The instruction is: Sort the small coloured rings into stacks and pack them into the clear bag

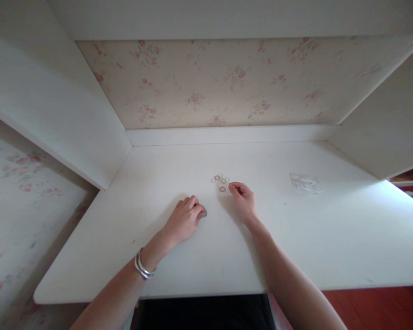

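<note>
My left hand [186,219] rests low over the white desktop, its thumb and forefinger closed on a small greenish ring-like piece [205,213]. Too little of that piece shows to tell whether it is one ring or several together. To the right, my right hand [243,200] has its fingers curled into a pinch, and whatever they may hold is too small to make out. Just left of its fingertips lies a single pinkish ring [222,189]. Behind that ring is a loose cluster of several thin, pale rings [220,178], flat on the desk.
A small clear plastic bag [305,183] lies on the white desk [199,270] at the right. White side panels [72,105] and a low back ledge [227,135] bound the surface, with flowered wallpaper [209,82] behind. A silver bangle [142,265] circles my left wrist.
</note>
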Demonstrator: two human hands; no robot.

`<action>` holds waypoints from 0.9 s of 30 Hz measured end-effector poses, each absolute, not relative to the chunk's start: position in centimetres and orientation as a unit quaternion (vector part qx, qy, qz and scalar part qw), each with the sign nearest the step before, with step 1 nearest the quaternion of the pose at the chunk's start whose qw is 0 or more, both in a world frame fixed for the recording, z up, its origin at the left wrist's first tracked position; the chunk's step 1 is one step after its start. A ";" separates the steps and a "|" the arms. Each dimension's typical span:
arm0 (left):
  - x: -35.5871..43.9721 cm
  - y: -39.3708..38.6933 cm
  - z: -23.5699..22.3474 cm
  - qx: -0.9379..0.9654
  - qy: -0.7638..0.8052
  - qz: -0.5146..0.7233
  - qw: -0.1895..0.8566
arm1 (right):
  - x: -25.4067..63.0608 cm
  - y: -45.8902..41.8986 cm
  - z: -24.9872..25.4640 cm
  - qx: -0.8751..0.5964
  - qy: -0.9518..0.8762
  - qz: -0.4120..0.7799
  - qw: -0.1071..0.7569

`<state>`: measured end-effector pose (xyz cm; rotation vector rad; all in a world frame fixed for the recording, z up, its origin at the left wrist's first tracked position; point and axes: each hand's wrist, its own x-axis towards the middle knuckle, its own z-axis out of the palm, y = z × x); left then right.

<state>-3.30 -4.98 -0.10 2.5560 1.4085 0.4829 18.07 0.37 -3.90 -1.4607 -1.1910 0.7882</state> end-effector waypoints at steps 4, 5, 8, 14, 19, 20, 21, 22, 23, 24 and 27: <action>-3.4 -5.0 0.1 0.861 0.477 0.153 0.090 | 18.1 0.4 -4.0 -0.610 -0.494 0.331 0.525; -3.4 -5.0 0.2 0.862 0.477 0.149 0.088 | 18.1 0.4 -4.0 -0.608 -0.494 0.331 0.526; -3.3 -5.0 0.3 0.867 0.474 0.134 0.081 | 18.1 0.4 -4.0 -0.607 -0.498 0.329 0.525; -3.1 -5.1 0.5 0.871 0.469 0.125 0.069 | 18.0 0.4 -3.9 -0.605 -0.514 0.320 0.517; -3.1 -5.1 0.3 0.869 0.472 0.132 0.069 | 18.0 0.4 -4.0 -0.607 -0.515 0.322 0.512; -3.0 -5.1 0.3 0.868 0.473 0.133 0.070 | 18.0 0.4 -4.0 -0.609 -0.515 0.320 0.511; -3.0 -5.1 0.3 0.868 0.473 0.135 0.070 | 18.0 0.4 -3.9 -0.611 -0.517 0.316 0.510; -3.0 -5.1 0.2 0.868 0.473 0.136 0.071 | 18.0 0.4 -3.8 -0.613 -0.521 0.307 0.508; -3.0 -5.1 0.2 0.867 0.473 0.137 0.073 | 18.0 0.3 -3.7 -0.615 -0.530 0.292 0.505; -3.1 -5.1 0.2 0.867 0.473 0.138 0.074 | 18.0 0.2 -3.6 -0.617 -0.543 0.271 0.501; -3.2 -5.1 0.1 0.866 0.472 0.144 0.079 | 18.1 -0.1 -3.3 -0.618 -0.597 0.198 0.472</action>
